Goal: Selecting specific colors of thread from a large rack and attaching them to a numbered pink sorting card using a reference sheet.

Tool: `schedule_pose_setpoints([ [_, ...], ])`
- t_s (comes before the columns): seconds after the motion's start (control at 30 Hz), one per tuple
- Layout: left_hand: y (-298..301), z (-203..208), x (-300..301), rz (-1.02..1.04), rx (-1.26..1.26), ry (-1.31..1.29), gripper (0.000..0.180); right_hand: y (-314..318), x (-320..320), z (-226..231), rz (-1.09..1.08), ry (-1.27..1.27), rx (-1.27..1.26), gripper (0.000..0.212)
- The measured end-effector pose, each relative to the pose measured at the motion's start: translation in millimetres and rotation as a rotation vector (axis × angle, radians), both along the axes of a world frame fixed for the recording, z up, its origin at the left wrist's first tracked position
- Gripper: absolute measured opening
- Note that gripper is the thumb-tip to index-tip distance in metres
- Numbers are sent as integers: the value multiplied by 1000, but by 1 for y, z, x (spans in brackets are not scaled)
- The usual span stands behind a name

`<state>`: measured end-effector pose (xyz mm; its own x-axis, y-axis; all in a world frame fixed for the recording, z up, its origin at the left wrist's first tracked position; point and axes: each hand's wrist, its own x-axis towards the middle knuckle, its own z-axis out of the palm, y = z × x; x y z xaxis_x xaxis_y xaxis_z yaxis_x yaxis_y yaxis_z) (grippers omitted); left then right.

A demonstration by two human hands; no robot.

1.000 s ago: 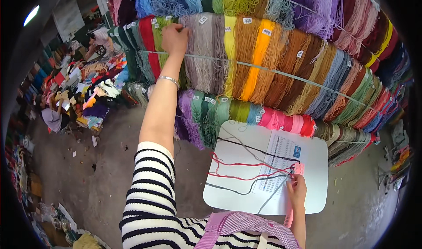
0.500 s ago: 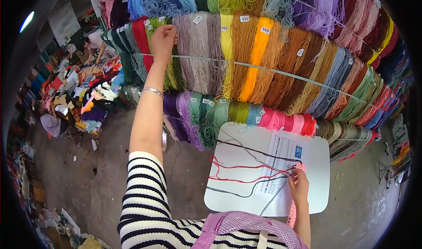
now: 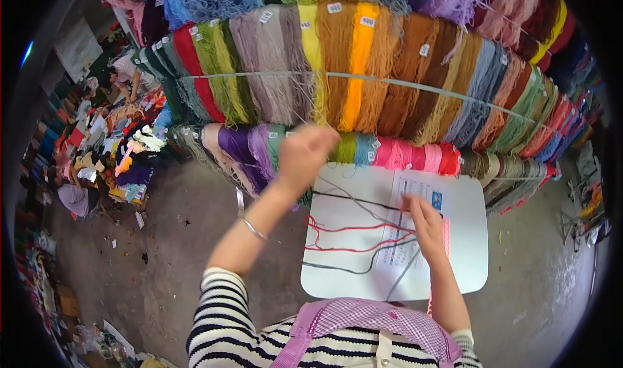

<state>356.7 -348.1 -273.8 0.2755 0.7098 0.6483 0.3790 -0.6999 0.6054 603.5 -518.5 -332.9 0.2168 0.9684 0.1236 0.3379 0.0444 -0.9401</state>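
Note:
My left hand, smeared by motion, is closed in front of the lower skeins; a thin strand shows by its fingers, but what it holds is hidden. Over a white board, my right hand has its fingers apart, above a printed sheet and beside a pink strip with holes. Lengths of red thread, black thread and dark grey thread lie across the board toward that hand. Behind hang yarn skeins in rows, among them grey-mauve skeins and an orange skein.
A pale cord runs across the middle row of skeins. At the left, people work by a heap of coloured yarn. Concrete floor spreads below, with scraps on it.
My left hand has come down and right from the green skeins to the lower row. My right hand has moved up and left from the pink strip, its fingers loosened.

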Motion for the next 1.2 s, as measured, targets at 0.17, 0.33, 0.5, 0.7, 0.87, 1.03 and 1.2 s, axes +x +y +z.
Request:
schedule_pose_setpoints([
  [0.17, -81, -50, 52, -158, -70, -128, 8, 61, -51, 49, 347, 418, 64, 43],
  [0.33, -116, -70, 73, -329, 95, 61, 12, 74, -39, 86, 423, 593, -127, 35],
  [0.5, -130, -121, 66, -394, -27, 111, 20, -5, 48, 39, -124, 373, 175, 7],
  [0.7, -109, -106, 56, -191, -711, -304, 20, -246, 263, 47, -1371, -446, 247, 14],
  [0.87, -144, -111, 110, -547, -1368, -259, 28, -208, 183, 39, -1060, -506, 280, 7],
  [1.03, -173, -120, 174, -692, -1743, -247, 43, -145, 93, -56, -544, -143, 48, 13],
  [1.2, -176, -126, 190, -627, -1798, -305, 43, -119, 76, -91, -477, 191, -158, 14],
])
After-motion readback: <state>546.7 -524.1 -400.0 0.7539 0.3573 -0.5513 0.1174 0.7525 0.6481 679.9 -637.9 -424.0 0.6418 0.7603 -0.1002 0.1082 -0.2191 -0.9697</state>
